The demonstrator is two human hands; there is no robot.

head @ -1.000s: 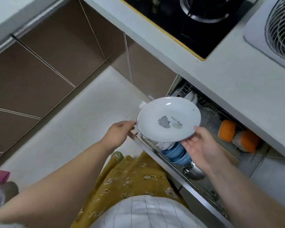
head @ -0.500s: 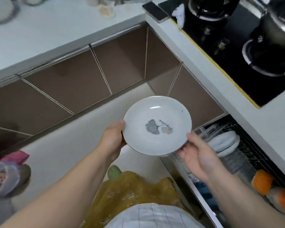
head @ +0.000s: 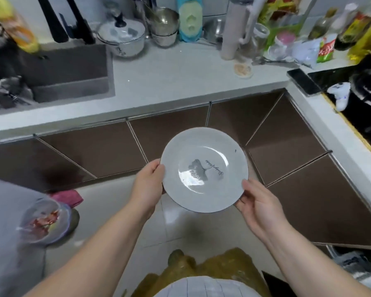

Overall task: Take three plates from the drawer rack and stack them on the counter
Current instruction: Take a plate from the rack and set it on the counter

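Note:
A white plate (head: 204,168) with a grey leaf print and a dark rim hangs level in front of me, over the floor and below the counter edge. My left hand (head: 147,185) grips its left rim, thumb on top. My right hand (head: 257,202) holds the lower right rim from underneath. The pale counter (head: 169,82) runs across the view beyond the plate. Only a corner of the open drawer rack (head: 351,262) shows at the bottom right; no other plates are in view.
A dark sink (head: 58,69) sits in the counter at left. A lidded pot (head: 122,37), steel bowls (head: 165,24), bottles and packets crowd the back. A phone (head: 303,81) and black stove (head: 364,112) lie right. A bagged bowl (head: 44,221) is at my left.
The plate has come away from the drawer rack, carried left and up in both hands. My view has swung from the drawer to the counter and sink.

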